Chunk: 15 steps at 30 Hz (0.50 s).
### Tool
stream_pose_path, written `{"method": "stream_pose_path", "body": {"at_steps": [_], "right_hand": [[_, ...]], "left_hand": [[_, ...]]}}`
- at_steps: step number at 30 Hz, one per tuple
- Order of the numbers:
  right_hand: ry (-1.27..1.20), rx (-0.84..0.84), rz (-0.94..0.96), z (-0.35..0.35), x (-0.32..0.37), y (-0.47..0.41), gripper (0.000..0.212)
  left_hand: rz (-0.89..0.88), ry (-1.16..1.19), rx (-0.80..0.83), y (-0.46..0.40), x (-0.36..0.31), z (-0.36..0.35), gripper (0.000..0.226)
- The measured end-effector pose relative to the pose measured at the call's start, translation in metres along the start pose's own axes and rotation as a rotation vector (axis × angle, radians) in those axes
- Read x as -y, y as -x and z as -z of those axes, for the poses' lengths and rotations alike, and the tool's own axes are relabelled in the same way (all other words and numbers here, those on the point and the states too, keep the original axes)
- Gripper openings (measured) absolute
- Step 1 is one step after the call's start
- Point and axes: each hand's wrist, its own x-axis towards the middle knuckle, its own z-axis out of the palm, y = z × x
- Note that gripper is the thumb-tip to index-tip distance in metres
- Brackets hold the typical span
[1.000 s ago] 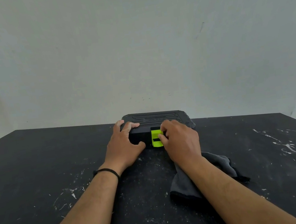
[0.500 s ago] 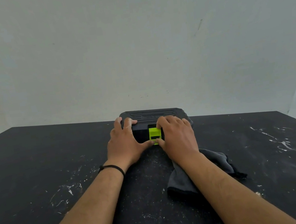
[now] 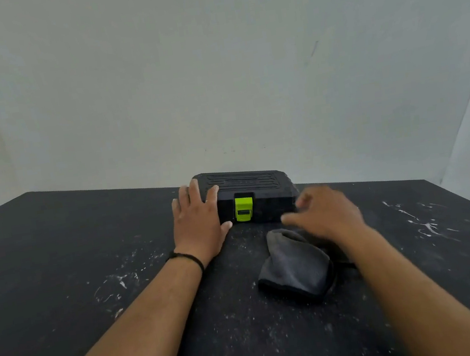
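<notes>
The black ribbed plastic case [image 3: 259, 186] with its lime-green latch [image 3: 244, 209] lies on the speckled black tabletop [image 3: 59, 260]. The left hand [image 3: 200, 221] rests on the case's left end, fingers straight. The blurred right hand [image 3: 327, 215] hovers by the right end, fingers loose and gripping nothing, above a crumpled dark grey cloth [image 3: 294, 265].

We see a flat black case [image 3: 254, 182] lying closed at the table's [image 3: 59, 260] far edge, ribbed lid up, green latch [image 3: 244, 209] facing us.
</notes>
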Motion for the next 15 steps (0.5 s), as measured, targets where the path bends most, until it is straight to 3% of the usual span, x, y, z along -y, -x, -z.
{"method": "stream_pose_path", "body": {"at_steps": [2, 3, 5, 7, 11, 15], "right_hand": [[0.052, 0.251, -0.052, 0.005, -0.015, 0.011, 0.048], [0.023, 0.283, -0.047, 0.003, -0.02, 0.016, 0.044], [-0.137, 0.21, -0.003, -0.001, -0.022, 0.029, 0.02], [-0.302, 0.115, 0.062, -0.002, -0.019, 0.039, 0.012], [-0.696, 0.065, 0.156, 0.033, 0.007, 0.065, 0.013], [-0.904, 0.124, 0.209, 0.088, 0.037, 0.09, 0.016]], "left_hand": [[0.001, 0.012, 0.047, 0.012, -0.008, 0.01, 0.084], [-0.01, 0.027, 0.047, 0.019, -0.014, 0.016, 0.08], [-0.072, 0.07, 0.024, 0.036, -0.028, 0.029, 0.066], [-0.086, 0.23, 0.064, 0.053, -0.045, 0.042, 0.054], [0.206, 0.982, 0.495, 0.076, -0.074, 0.094, 0.069], [0.115, 1.198, 0.684, 0.083, -0.071, 0.155, 0.074]]}}
